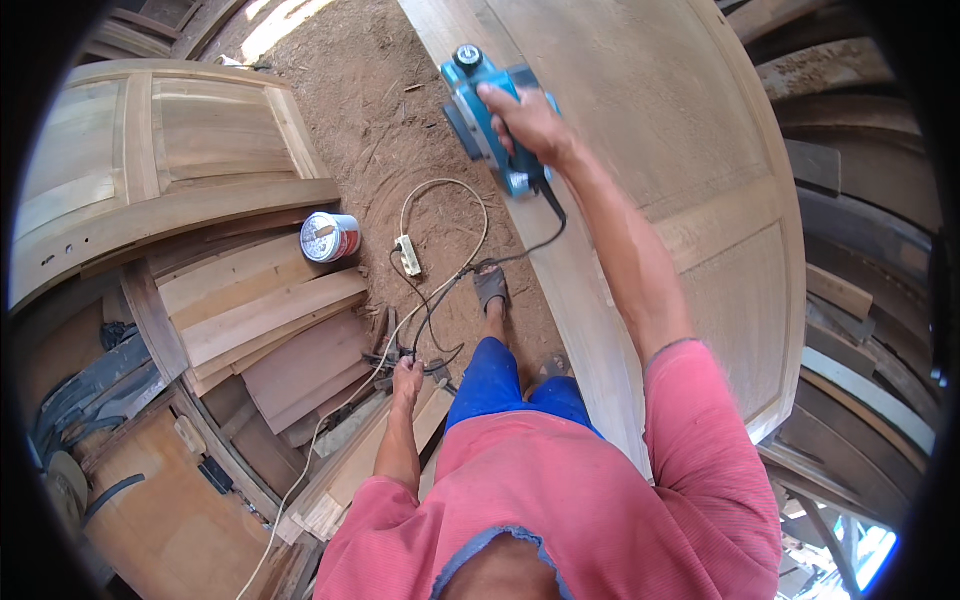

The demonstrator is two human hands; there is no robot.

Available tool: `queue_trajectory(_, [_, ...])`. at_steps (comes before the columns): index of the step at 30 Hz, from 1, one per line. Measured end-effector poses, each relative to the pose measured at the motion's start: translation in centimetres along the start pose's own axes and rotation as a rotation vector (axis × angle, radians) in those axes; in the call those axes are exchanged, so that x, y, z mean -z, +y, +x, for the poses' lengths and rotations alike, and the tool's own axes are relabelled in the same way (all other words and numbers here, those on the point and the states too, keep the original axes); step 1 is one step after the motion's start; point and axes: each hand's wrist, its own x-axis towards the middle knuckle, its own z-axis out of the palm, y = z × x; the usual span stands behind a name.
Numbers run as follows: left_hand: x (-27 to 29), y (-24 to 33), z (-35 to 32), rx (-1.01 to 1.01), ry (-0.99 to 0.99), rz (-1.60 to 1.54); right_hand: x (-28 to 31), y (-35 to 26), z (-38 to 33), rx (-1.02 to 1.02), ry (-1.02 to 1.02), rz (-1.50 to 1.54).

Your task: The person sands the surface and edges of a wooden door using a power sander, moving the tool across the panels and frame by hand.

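Blue electric planer, long axis running near-to-far on the pale wooden door's edge; right hand fingers wrapped around its handle; left hand hangs loosely curled, holding nothing.

A round metal tin sits on the dirt floor beside the stacked wood planks. Its top is shiny silver. A red and white label wraps its side. No signs or screens show.
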Motion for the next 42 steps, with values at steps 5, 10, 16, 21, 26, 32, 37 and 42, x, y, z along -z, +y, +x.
queue_trajectory(5, [-1.7, -0.8, -3.3, 0.025, -0.036, 0.122, 1.1, 5.2, -17.7, -0.061, 0.049, -0.061])
queue_trajectory(10, [-3.7, 0.4, -7.5, 0.042, -0.099, 0.130, 3.0, 11.8, -36.4, -0.111, 0.009, -0.180])
queue_trajectory(16, [-5.5, 1.6, -9.4, -0.002, -0.161, 0.262, 2.8, 14.8, -44.8, -0.200, 0.073, -0.131])
queue_trajectory(21, [-5.3, 2.7, -7.7, 0.032, -0.124, 0.240, 2.3, 10.9, -35.4, -0.110, 0.087, -0.160])
queue_trajectory(26, [-4.2, 3.7, -6.3, 0.050, -0.087, 0.196, 1.3, 6.9, -21.0, -0.017, 0.097, -0.161])
queue_trajectory(32, [-4.2, 6.2, -4.6, 0.115, -0.054, 0.150, 1.0, 0.0, -4.2, 0.062, 0.098, -0.107])
queue_trajectory(37, [-4.6, 5.7, -1.8, 0.089, -0.083, 0.077, 0.3, -5.9, 8.3, 0.177, 0.071, -0.152])
queue_trajectory(42, [-4.3, 12.5, -2.8, 0.021, -0.080, 0.055, 1.8, -7.6, 16.0, 0.101, 0.100, -0.180])
